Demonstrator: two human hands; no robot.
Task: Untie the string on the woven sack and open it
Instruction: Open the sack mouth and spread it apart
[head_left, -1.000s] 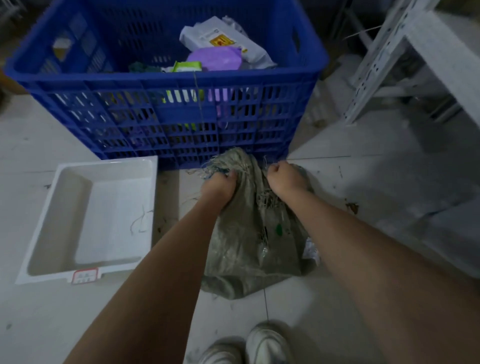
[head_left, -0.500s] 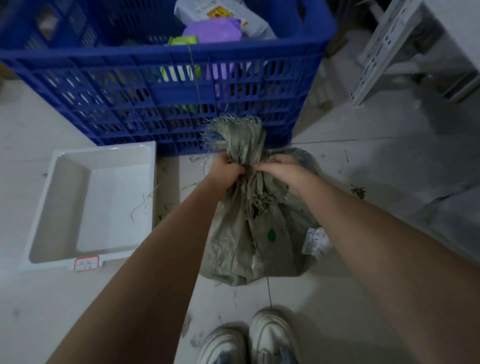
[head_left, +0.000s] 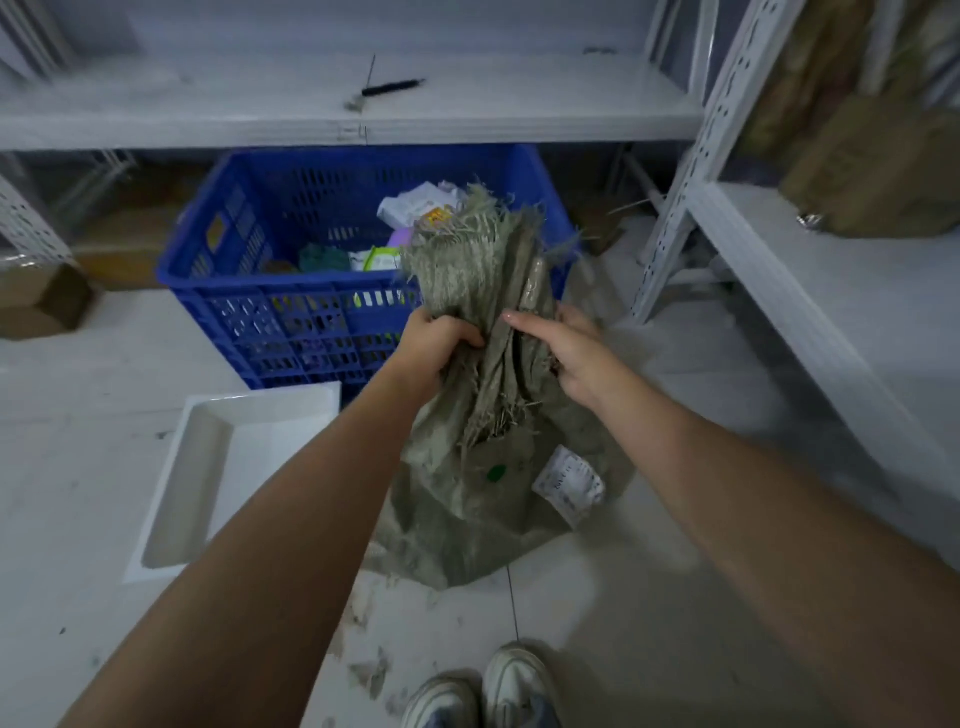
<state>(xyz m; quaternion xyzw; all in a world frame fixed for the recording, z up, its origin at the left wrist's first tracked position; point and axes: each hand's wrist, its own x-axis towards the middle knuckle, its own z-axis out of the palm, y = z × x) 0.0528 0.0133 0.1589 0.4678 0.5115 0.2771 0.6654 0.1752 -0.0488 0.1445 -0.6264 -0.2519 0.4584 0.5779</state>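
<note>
Woven sack (head_left: 483, 499): grey-green, standing on the floor (head_left: 649, 597) in front of the person's shoes (head_left: 480, 693); body slumped and creased, gathered neck rising upright between the two hands.
Sack mouth (head_left: 467, 244): frayed, ragged edge fanned out at the top, overlapping the near right corner of the crate as seen from the head camera.
String: loose pale strands hang at the gathered neck below the hands; whether a knot holds there cannot be told.
Sack markings: white printed label (head_left: 569, 483) on the right side of the body; small green dot (head_left: 496, 472) just left of it.
Left hand (head_left: 439, 345): clenched around the left side of the gathered neck, fingers wrapped into the fabric.
Right hand (head_left: 563, 351): grasping the right side of the neck, fingers extended along the folds, thumb side toward the left hand; the two hands near one another with a band of fabric between.
Blue crate (head_left: 291, 322): slotted plastic, on the floor behind the sack; holds white packets, a purple item, a green item and a dark teal item.
White tray (head_left: 208, 467): shallow, rectangular, on the floor left of the sack, just in front of the crate.
Shelving (head_left: 696, 171): white metal racks behind and to the right; a dark slim tool (head_left: 392, 87) lies on the rear shelf; brown sacks (head_left: 872, 171) sit on the right shelf.
Cardboard box (head_left: 41, 301): far left, on the floor.
Floor debris: pale fabric scraps scattered near the shoes.
</note>
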